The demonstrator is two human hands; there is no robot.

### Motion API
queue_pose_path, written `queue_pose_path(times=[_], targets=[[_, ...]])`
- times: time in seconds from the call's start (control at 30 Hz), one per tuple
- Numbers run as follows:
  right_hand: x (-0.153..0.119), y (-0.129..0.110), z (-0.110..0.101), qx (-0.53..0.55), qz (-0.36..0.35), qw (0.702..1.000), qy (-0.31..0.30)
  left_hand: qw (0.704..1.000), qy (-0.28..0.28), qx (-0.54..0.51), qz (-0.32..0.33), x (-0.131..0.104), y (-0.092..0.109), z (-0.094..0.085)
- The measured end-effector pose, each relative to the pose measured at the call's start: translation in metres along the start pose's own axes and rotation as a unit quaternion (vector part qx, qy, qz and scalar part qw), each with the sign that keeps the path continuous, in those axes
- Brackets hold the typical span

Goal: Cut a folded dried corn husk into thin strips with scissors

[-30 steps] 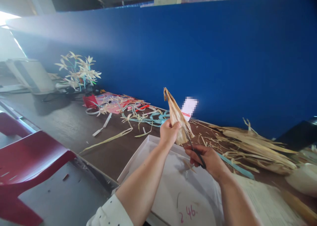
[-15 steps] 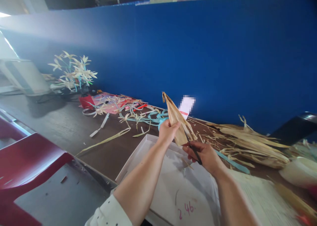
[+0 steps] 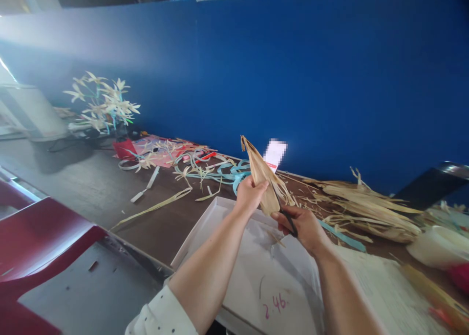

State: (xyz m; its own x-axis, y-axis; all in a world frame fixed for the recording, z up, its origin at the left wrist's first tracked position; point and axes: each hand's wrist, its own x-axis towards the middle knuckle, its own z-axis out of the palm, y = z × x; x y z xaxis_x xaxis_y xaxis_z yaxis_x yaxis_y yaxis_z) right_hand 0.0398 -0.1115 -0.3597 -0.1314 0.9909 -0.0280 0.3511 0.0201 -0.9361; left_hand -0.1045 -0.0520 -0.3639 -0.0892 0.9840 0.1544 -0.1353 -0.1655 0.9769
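A dried corn husk (image 3: 261,171), tan and tapering to a curled tip, is pinched near its lower part by my left hand (image 3: 252,194). My right hand (image 3: 298,225) grips dark-handled scissors (image 3: 289,220), whose blades lie along the husk's right edge. A narrow strip of husk hangs to the right of the blades. Both hands are above a shallow white box (image 3: 242,281) with pink writing on it. Fingers hide part of the scissors' handles.
A pile of dried husks (image 3: 370,205) lies at the right, beside a white roll (image 3: 439,247). Blue ribbon (image 3: 234,173) and cut strips lie behind the box. Husk flowers (image 3: 106,102) stand at the back left. A blue partition (image 3: 322,71) rises behind; a red chair (image 3: 47,242) is at left.
The view has shifted slightly. The scissors and right hand sit a little closer to the husk's edge; both hands keep their holds.
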Motion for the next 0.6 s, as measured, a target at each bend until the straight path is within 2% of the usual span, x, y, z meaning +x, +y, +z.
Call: queue_pose_path(times=[0.6], targets=[[-0.0023,-0.0032,-0.0018,-0.043,-0.038,0.998,0.004,1.0,-0.005,0.005,0.008,0.0002,-0.0013,-0.0011]])
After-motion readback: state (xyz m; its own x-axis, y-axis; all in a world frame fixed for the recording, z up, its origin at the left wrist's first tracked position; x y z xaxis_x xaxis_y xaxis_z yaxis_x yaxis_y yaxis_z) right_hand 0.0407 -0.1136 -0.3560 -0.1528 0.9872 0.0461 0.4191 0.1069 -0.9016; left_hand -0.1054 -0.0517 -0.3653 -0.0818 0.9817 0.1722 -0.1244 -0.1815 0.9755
